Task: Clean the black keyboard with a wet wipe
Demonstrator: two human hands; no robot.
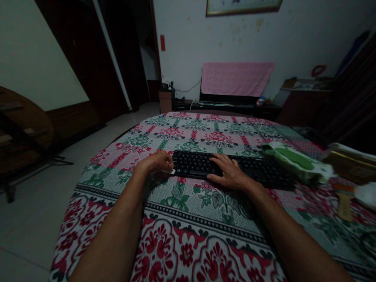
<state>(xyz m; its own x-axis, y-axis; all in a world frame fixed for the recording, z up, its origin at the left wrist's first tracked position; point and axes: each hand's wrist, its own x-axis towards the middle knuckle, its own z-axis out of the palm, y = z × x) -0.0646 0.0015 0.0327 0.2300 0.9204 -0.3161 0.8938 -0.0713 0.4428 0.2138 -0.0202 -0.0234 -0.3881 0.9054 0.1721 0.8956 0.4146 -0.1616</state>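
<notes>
A black keyboard (pixel 194 163) lies across the patterned cloth in front of me. At its left end my left hand (pixel 161 161) is closed, and a small white piece, like tissue (pixel 172 171), pokes out under its fingers by the lower corner keys. Most of that piece is hidden in the fist. My right hand (pixel 229 172) rests over the middle-right part of the keyboard with thumb and fingers apart, fingertips on the keys and thumb by the front edge. The keyboard's far right end lies beside a green and white soft packet (pixel 296 161).
A brush with a wooden handle (pixel 345 205), a white object (pixel 366 194) and a gold-brown box (pixel 351 162) sit at the right. The flowered tablecloth (pixel 176 211) covers the table. Beyond it, a pink cloth (pixel 236 78) drapes over a dark stand. A folded round table (pixel 23 121) leans at left.
</notes>
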